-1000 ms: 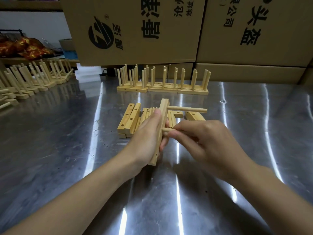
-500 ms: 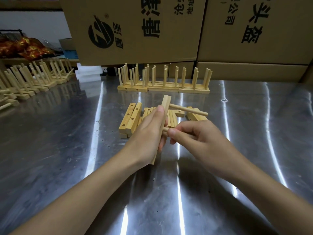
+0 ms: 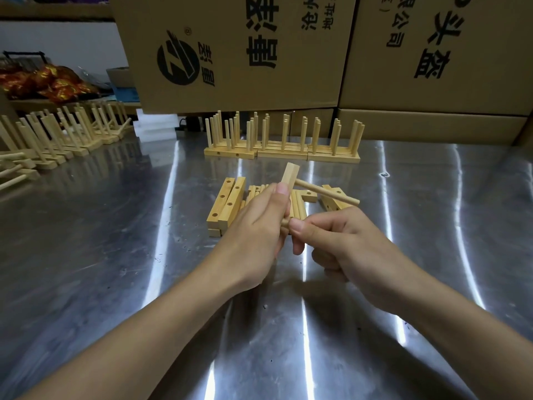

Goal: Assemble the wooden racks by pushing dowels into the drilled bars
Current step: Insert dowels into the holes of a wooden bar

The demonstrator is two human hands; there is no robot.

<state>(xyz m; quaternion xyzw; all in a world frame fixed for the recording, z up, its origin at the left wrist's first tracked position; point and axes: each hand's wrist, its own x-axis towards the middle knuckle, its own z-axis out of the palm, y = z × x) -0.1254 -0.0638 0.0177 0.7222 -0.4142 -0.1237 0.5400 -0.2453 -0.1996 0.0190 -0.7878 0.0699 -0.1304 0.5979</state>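
Observation:
My left hand (image 3: 256, 229) grips a drilled wooden bar (image 3: 290, 176) and holds it tilted above the steel table. One dowel (image 3: 328, 193) sticks out of the bar's upper end toward the right. My right hand (image 3: 343, 243) pinches a second dowel (image 3: 285, 222) whose tip meets the bar lower down, between my two thumbs. Most of that dowel is hidden in my fingers. Behind my hands lies a pile of loose drilled bars (image 3: 227, 202) and dowels (image 3: 298, 203).
Finished racks (image 3: 284, 151) with upright dowels stand in a row at the back of the table. More racks (image 3: 57, 137) line the left side. Large cardboard boxes (image 3: 236, 53) wall off the rear. The steel table (image 3: 115, 255) reaches the near edge.
The bar has tipped more upright in my left hand and risen off the table. My right hand stays against it with the second dowel.

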